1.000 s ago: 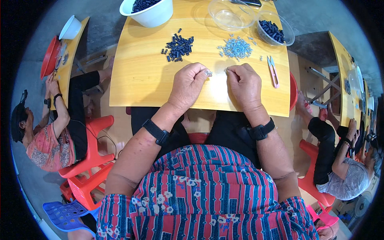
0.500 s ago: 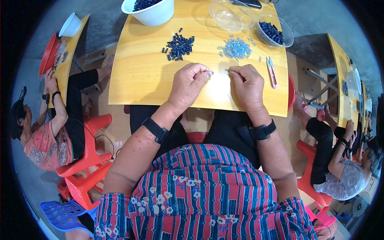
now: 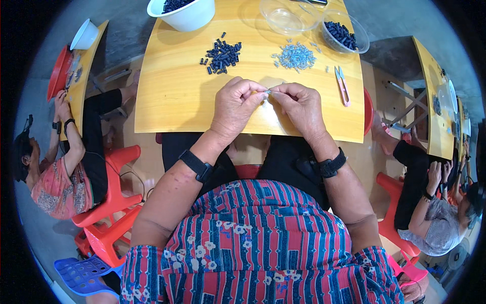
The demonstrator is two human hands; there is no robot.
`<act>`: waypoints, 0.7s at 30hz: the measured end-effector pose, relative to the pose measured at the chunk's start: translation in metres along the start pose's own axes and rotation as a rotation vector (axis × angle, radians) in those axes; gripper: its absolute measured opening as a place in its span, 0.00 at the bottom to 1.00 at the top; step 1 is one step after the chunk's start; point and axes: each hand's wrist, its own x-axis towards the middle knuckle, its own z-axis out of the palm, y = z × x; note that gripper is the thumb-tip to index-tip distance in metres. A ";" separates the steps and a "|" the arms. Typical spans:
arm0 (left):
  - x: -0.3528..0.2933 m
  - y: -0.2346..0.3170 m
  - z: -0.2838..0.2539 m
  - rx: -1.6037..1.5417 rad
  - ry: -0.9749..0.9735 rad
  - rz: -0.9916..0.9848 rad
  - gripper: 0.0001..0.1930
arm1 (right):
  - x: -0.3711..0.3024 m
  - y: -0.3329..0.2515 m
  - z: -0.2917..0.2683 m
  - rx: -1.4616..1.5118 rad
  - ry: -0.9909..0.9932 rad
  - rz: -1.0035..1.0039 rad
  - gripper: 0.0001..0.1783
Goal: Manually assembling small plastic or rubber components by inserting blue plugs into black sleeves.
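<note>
My left hand (image 3: 238, 105) and my right hand (image 3: 298, 107) meet fingertip to fingertip over the near part of the yellow wooden table (image 3: 172, 101). Each is closed in a pinch. Between the fingertips shows a tiny clear, pale piece (image 3: 268, 91), like those in the pile beyond; most of it is hidden by the fingers. Farther off lies a heap of short black plastic tubes (image 3: 223, 57). To its right is the pile of small clear pieces (image 3: 296, 56). Thread snips (image 3: 342, 87) with pink handles rest right of my right hand.
A white bowl (image 3: 187, 16) of black pieces stands at the far left. At the far right are a clear plastic bowl (image 3: 288, 17) and another clear bowl (image 3: 360, 44) holding black pieces. People sit at a left table (image 3: 90, 58) and a right table (image 3: 430, 101).
My right hand has moved left and now meets my left hand, closing the gap between them. The view has shifted slightly.
</note>
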 end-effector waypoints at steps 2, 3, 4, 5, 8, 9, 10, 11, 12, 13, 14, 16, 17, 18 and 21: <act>0.001 0.000 0.001 0.027 0.002 0.005 0.05 | 0.000 0.003 0.001 0.023 -0.007 -0.002 0.08; 0.001 0.001 0.001 0.027 0.001 0.006 0.05 | 0.000 0.003 0.000 0.023 -0.006 -0.001 0.08; 0.001 0.001 0.001 0.042 0.005 0.015 0.05 | 0.000 0.002 0.000 0.011 -0.008 -0.012 0.08; 0.001 0.002 0.000 0.057 0.009 0.024 0.05 | 0.000 0.002 0.000 -0.001 -0.009 -0.022 0.08; -0.001 0.005 -0.002 0.081 -0.006 -0.008 0.05 | 0.001 0.002 0.001 0.033 -0.026 0.005 0.08; 0.000 0.005 -0.002 0.082 -0.005 -0.007 0.05 | 0.002 0.003 0.001 0.034 -0.025 0.004 0.08; -0.001 0.005 -0.002 0.085 -0.006 -0.007 0.05 | 0.002 0.006 0.001 0.017 -0.030 -0.012 0.08; -0.001 0.004 -0.002 0.089 -0.006 -0.006 0.05 | 0.002 0.007 0.001 -0.001 -0.035 -0.028 0.08; 0.000 0.005 -0.001 0.089 -0.006 -0.005 0.05 | 0.002 0.008 0.001 -0.001 -0.034 -0.029 0.08; 0.000 0.005 0.000 0.081 -0.004 -0.007 0.04 | 0.002 0.009 0.000 0.015 -0.024 -0.043 0.07; 0.001 0.006 0.001 0.070 -0.003 -0.008 0.04 | 0.001 0.009 0.000 0.030 -0.011 -0.056 0.07; 0.003 0.004 0.005 0.087 -0.001 0.038 0.04 | -0.002 0.008 -0.003 -0.013 0.024 -0.090 0.05; 0.005 0.004 0.008 0.105 0.003 0.082 0.03 | -0.002 0.008 -0.004 -0.054 0.056 -0.123 0.04; 0.006 0.003 0.006 0.088 -0.013 0.097 0.03 | -0.002 0.011 0.000 -0.050 0.090 -0.190 0.04; 0.000 0.002 -0.005 0.162 -0.002 0.057 0.02 | 0.000 0.007 0.010 -0.097 0.112 -0.360 0.02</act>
